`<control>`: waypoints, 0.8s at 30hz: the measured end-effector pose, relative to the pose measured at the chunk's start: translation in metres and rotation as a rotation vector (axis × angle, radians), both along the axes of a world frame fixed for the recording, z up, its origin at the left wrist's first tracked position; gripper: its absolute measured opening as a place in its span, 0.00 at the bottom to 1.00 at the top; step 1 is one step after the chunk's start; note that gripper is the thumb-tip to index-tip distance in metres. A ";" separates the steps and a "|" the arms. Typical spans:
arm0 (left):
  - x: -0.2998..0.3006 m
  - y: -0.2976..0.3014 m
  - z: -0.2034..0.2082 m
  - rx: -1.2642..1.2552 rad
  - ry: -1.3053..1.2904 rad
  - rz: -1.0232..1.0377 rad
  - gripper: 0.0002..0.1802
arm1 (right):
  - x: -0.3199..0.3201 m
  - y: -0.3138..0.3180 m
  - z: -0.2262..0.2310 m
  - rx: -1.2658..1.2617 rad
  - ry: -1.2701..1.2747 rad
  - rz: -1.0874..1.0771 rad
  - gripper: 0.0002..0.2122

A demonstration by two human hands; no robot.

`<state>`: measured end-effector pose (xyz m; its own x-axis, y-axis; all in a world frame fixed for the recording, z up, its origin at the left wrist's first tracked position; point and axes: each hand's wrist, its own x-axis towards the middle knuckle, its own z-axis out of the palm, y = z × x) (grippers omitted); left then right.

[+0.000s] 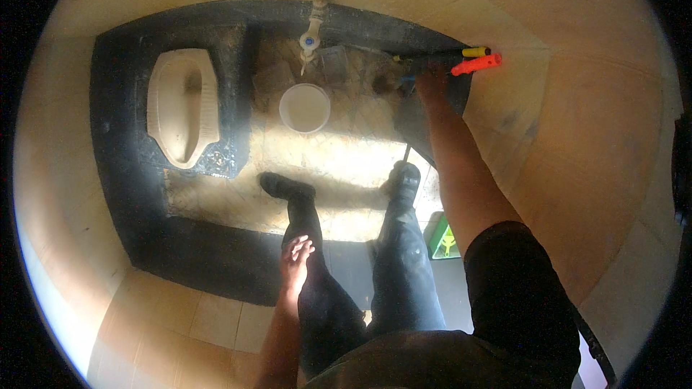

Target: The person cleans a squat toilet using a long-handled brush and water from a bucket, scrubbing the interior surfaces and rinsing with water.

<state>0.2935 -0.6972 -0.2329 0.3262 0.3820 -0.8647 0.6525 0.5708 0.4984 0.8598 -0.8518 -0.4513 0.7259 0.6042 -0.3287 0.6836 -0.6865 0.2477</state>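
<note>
At the far right, beside the dark wall border, my right hand (431,81) reaches down in shadow with its fingers drawn in. What they close on is too dark to make out. Right next to this hand are an orange-red handle (476,64) and a yellow handle (476,52). On its other side shows a short blue piece (408,78) by a brownish, blurred patch. My left hand (297,252) hangs over my left leg, fingers loosely apart and holding nothing.
A white bucket (305,108) stands below a wall tap (310,42). To the left, a squat toilet (184,108) is set in a raised dark slab (234,101). A green tray (441,239) lies right of my right leg. Tiled walls close in on both sides.
</note>
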 end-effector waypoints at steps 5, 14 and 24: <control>-0.002 0.021 0.010 0.099 0.060 0.008 0.15 | -0.043 0.069 0.086 0.117 0.050 0.301 0.18; -0.010 0.043 0.012 0.036 -0.020 0.076 0.17 | -0.131 0.221 0.160 1.047 0.585 -0.456 0.39; -0.090 0.080 0.021 0.110 0.011 0.281 0.20 | -0.078 0.244 0.192 0.372 0.401 -0.025 0.21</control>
<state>0.2038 -0.6177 -0.2115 0.1848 0.5474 -0.8162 0.4823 0.6731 0.5606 0.7817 -0.6076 -0.2598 0.6029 0.7168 -0.3502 0.6569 -0.6951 -0.2920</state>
